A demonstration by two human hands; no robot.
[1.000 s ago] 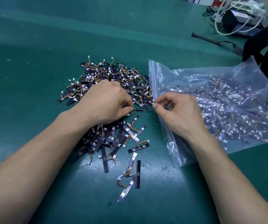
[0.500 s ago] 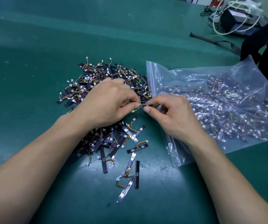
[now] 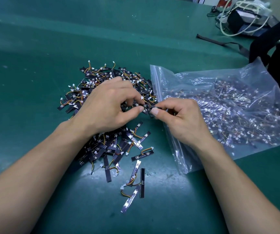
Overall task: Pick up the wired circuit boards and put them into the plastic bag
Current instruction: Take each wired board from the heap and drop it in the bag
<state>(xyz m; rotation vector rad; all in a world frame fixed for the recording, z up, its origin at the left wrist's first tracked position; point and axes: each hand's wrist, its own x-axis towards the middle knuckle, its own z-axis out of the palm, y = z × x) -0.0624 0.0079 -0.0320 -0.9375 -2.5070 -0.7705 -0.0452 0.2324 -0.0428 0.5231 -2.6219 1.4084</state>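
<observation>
Nearest the lower edge of the frame, my two bare forearms reach up from the bottom corners over the green surface (image 3: 34, 48). Between them, low in the centre, a few stray wired circuit boards (image 3: 132, 183) lie apart from the rest, thin dark strips with orange and yellow wires and small white plugs. Just above them the main pile of boards (image 3: 105, 147) spreads up through the middle of the frame, and my left hand (image 3: 108, 107) rests over it, hiding its centre. My left grip is closed, thumb and forefinger pinching the end of one dark board (image 3: 150, 107) at mid-frame. My right hand (image 3: 183, 122) meets it there, its grip also closed on the same board's other end, thumb pressed against the forefinger, right at the mouth of the plastic bag (image 3: 169, 78). The clear zip bag lies flat to the right of the pile, its opening edge touching the pile, already holding many boards. In the upper right a black strap (image 3: 220, 42) lies on the surface, and beyond it a dark box (image 3: 243, 21) with white cables (image 3: 223, 29) looped over it.
</observation>
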